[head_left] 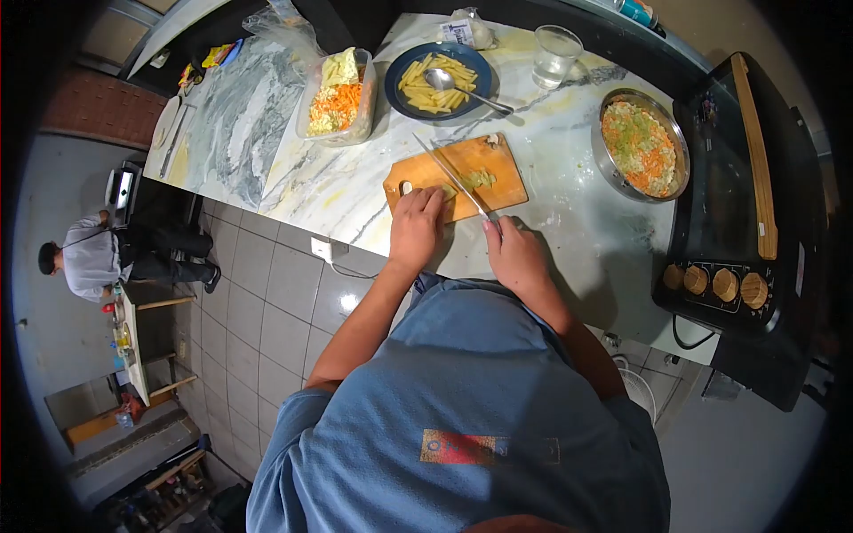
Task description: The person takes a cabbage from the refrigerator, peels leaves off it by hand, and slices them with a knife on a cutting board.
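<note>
Mid-chop, I reckon: my right hand [518,255] grips the knife [452,175] over the cutting board [508,169], left hand [416,227] bunched over a green piece [448,191] on it. Next cut probably wants that hand kept clear.

Counter [555,209]: marble-look, veined, smooth, glossy in patches. Cutting board [508,178], centre: wood, matt. Knife [452,176]: blade of bright, smooth metal. Spoon [440,80]: polished metal. Plate [391,82] under it: smooth. Far left, tub [333,139]: clear plastic; bag [289,37] beside it: thin, crinkled plastic film. Right, bowl [600,149]: shiny metal. Oven [724,178], far right: glossy; handle [755,160] and knobs [725,284] wood-like. Near, person's shirt [471,364]: matt cloth. Floor tiles [267,266], left: smooth, reflecting light.
</note>
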The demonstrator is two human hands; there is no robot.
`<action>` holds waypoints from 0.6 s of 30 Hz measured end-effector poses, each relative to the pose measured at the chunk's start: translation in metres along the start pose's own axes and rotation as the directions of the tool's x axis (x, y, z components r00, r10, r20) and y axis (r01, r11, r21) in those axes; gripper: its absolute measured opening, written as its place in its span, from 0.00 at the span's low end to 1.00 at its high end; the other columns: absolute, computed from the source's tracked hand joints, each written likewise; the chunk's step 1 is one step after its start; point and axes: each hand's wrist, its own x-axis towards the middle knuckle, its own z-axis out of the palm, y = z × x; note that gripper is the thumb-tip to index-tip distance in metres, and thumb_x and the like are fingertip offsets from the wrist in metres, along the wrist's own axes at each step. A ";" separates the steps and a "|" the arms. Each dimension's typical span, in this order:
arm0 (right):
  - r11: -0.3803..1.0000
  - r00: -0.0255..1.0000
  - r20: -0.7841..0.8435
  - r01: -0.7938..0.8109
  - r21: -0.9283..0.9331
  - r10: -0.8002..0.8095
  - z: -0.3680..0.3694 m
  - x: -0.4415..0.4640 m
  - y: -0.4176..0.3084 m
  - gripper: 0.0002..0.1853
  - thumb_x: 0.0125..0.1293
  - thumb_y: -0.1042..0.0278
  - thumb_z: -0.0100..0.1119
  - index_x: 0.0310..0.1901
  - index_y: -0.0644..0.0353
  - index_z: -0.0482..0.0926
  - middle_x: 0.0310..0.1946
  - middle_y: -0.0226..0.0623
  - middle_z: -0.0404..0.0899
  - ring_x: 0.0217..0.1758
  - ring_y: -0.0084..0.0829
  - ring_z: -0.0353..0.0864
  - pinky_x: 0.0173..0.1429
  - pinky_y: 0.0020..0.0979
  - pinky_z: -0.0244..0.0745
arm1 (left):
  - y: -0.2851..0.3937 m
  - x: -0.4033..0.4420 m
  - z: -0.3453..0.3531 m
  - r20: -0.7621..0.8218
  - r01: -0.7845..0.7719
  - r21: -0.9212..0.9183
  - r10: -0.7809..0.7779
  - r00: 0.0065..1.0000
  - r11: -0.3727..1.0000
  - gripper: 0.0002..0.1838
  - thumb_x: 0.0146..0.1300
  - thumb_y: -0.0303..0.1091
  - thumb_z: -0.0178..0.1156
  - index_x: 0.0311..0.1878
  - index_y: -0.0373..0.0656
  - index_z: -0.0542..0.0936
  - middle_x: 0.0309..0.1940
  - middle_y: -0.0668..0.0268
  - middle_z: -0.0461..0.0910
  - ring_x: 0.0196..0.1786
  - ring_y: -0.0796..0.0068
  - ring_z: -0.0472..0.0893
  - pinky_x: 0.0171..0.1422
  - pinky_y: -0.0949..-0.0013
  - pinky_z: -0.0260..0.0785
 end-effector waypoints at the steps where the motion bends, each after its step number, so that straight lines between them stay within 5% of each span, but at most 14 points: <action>1: 1.000 1.000 0.005 -0.006 0.000 0.006 0.000 0.001 0.000 0.21 0.77 0.50 0.48 0.38 0.63 0.76 0.26 0.58 0.81 0.33 0.64 0.81 0.40 0.60 0.73 | -0.001 0.001 0.001 0.006 0.003 -0.003 -0.003 1.000 1.000 0.14 0.58 0.24 0.62 0.49 0.37 0.82 0.49 0.58 0.84 0.51 0.56 0.81 0.59 0.56 0.71; 18: 0.993 0.985 0.153 -0.065 -0.098 0.080 -0.008 -0.005 -0.016 0.21 0.79 0.49 0.45 0.42 0.61 0.76 0.27 0.58 0.82 0.34 0.64 0.82 0.42 0.61 0.75 | -0.003 -0.001 0.006 -0.056 0.047 -0.078 -0.051 0.997 0.996 0.13 0.57 0.23 0.65 0.47 0.39 0.84 0.44 0.59 0.83 0.50 0.55 0.81 0.57 0.56 0.72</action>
